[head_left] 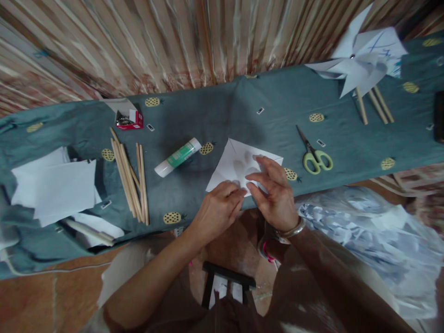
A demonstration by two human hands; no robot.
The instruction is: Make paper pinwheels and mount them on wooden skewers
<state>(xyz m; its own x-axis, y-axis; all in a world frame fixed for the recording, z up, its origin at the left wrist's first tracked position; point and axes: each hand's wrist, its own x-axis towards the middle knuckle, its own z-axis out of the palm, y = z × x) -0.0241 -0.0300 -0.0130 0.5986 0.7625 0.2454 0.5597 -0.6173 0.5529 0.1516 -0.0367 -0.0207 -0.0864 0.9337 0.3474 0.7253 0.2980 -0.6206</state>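
A white square sheet of paper [227, 162] lies on the cloth in front of me, with cut or creased lines at its far and right corners. My left hand [222, 206] is closed at the sheet's near edge, fingers curled and pressed on the paper. Over the sheet's right half is my right hand [275, 194], its thumb and fingers apart and fingertips close to the paper's surface. Left of the sheet lies a green and white glue stick [178, 157]. Scissors with green handles [314, 157] rest to the right, blades pointing away.
Wooden sticks [130, 180], stacked paper [65, 187] and a red box of pins [129, 119] are on the left. Paper pinwheels [360, 60] on sticks lie at the far right. A plastic bag of paper scraps [374, 240] stands below the table's right edge.
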